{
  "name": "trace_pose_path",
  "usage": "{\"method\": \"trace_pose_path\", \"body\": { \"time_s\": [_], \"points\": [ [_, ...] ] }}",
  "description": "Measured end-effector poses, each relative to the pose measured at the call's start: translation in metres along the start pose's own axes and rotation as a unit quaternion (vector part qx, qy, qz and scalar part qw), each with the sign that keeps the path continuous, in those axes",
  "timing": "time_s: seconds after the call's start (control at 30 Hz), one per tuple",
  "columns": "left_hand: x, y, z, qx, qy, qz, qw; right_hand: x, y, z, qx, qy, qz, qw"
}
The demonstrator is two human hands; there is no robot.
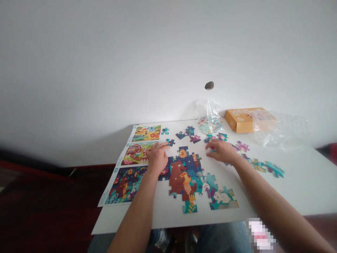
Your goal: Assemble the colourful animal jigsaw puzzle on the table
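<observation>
A partly joined jigsaw puzzle [181, 175] with a brown bear and white rabbits lies on the white table. My left hand [158, 158] rests at its upper left, over the edge of the printed picture sheet [122, 160]. Its fingers are stretched out, with a fingertip at a loose dark blue puzzle piece [171, 142]. To the right, my right hand [223, 151] hovers among loose pieces, its fingers bent and apart. A teal piece [212, 149] shows between them; whether they touch it I cannot tell. More loose pieces [189, 131] lie beyond the joined part.
A clear bag of puzzle pieces [210, 123] stands near the wall. Beside it is an orange puzzle box [239, 121], partly covered by a crumpled clear plastic bag [281, 128]. Several pieces [273, 168] trail off to the right. The white table's front edge [126, 225] is close to my legs.
</observation>
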State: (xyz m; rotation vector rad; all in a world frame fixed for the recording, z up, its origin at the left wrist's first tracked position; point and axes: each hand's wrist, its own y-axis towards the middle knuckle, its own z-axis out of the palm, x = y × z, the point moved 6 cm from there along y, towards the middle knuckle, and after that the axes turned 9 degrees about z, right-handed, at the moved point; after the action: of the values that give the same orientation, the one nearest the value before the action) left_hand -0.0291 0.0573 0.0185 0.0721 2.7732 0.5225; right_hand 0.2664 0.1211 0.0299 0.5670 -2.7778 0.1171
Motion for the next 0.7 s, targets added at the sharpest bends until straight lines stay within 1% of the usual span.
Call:
{"method": "trace_pose_path", "body": {
  "time_s": [0.07, 0.17, 0.23, 0.27, 0.33, 0.43, 0.5, 0.57, 0.7],
  "points": [
    [0.012, 0.002, -0.012, -0.044, -0.015, -0.029, 0.998, -0.007, 0.001, -0.002, -0.001, -0.003, 0.018, 1.0],
    [0.038, -0.001, -0.031, -0.119, 0.004, -0.103, 0.988, -0.017, 0.002, -0.004, 0.004, 0.001, 0.04, 0.999],
    [0.052, -0.004, -0.037, -0.136, 0.03, -0.151, 0.979, -0.021, 0.003, -0.005, 0.002, 0.008, 0.045, 0.999],
    [0.056, -0.006, -0.038, -0.131, 0.04, -0.168, 0.976, -0.023, 0.003, -0.006, -0.004, 0.011, 0.047, 0.999],
    [0.058, -0.007, -0.037, -0.101, 0.054, -0.189, 0.975, -0.03, 0.005, -0.009, -0.031, 0.013, 0.065, 0.997],
    [0.05, -0.007, -0.029, -0.046, 0.062, -0.207, 0.975, -0.045, 0.007, -0.016, -0.116, 0.015, 0.108, 0.987],
    [0.043, -0.007, -0.025, -0.02, 0.064, -0.207, 0.976, -0.05, 0.008, -0.016, -0.156, 0.01, 0.112, 0.981],
    [0.037, -0.007, -0.022, -0.008, 0.068, -0.196, 0.978, -0.052, 0.01, -0.009, -0.149, -0.009, 0.1, 0.984],
    [0.032, -0.007, -0.02, -0.009, 0.073, -0.175, 0.982, -0.05, 0.011, 0.005, -0.099, -0.034, 0.112, 0.988]
  ]
}}
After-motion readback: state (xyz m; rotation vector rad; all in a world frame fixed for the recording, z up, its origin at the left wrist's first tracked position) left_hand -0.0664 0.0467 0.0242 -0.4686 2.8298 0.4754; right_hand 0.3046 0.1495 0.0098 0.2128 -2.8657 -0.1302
